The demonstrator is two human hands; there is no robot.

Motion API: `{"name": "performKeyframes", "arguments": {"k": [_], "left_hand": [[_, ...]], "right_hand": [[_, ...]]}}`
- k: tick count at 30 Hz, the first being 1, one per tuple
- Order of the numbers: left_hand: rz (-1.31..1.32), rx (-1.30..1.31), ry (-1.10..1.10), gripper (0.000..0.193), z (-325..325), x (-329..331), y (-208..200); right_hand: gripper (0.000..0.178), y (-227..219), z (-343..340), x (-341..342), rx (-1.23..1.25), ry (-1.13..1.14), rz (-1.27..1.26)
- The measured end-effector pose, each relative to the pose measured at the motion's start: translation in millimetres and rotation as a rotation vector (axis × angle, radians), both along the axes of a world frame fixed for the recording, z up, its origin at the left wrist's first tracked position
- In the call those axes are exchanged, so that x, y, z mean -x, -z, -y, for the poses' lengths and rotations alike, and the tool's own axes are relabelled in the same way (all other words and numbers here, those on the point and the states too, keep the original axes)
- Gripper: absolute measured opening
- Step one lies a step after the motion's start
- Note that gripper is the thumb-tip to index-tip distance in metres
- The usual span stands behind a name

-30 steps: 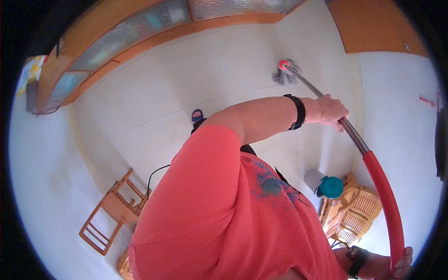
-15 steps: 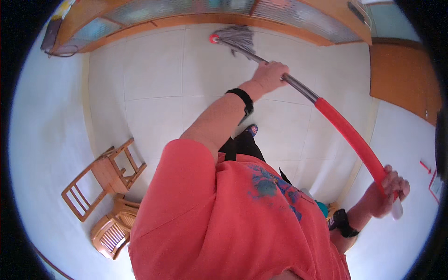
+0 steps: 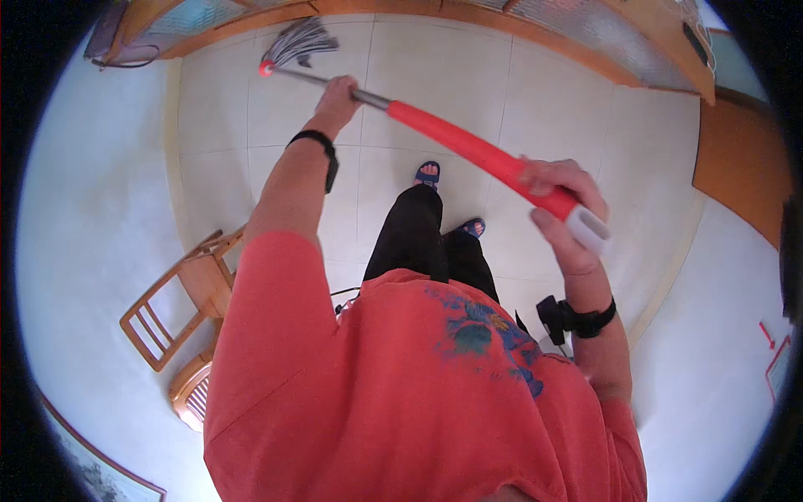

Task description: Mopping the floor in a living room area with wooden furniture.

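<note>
A mop (image 3: pixel 456 140) with a red grip, a metal lower pole and a white end cap slants across the view. Its grey string head (image 3: pixel 303 43), joined by a red collar, lies on the tiled floor at the far left, close to the cabinet base. My left hand (image 3: pixel 338 102) is closed round the metal pole below the red sleeve. Higher up, my right hand (image 3: pixel 569 201) wraps the red grip just under the white cap. Both wrists carry black bands.
A long wooden cabinet (image 3: pixel 401 8) with patterned glass runs along the far side. Wooden chairs (image 3: pixel 201 284) stand by the left wall. My sandalled feet (image 3: pixel 427 174) are on pale floor tiles. A brown wooden panel (image 3: pixel 740 167) is at the right.
The mop head has swept left along the cabinet. Both hands moved left with the pole, the right one also rising toward the middle. My feet now show more fully.
</note>
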State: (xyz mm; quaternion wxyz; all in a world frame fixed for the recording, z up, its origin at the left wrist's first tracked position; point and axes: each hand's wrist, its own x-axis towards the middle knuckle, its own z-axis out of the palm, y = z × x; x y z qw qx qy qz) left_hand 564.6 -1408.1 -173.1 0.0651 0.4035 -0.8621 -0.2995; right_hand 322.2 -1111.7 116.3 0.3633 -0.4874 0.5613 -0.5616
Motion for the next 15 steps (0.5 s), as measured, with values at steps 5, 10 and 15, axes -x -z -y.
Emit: {"name": "performKeyframes", "arguments": {"k": [5, 10, 15], "left_hand": [[0.071, -0.057, 0.04, 0.025, -48.3, -57.5, -5.5], [-0.007, -0.065, 0.233, 0.03, -146.7, -39.6, -25.0], [0.037, -0.215, 0.546, 0.035, -268.9, 43.4, -77.0]], "right_hand": [[0.032, -9.1, -30.7, -20.1, -0.077, -0.109, -0.001], [0.041, -43.9, -137.4, -8.2, -0.171, 0.043, 0.025], [0.041, -98.3, -274.0, 2.7, -0.149, 0.417, 0.05]]}}
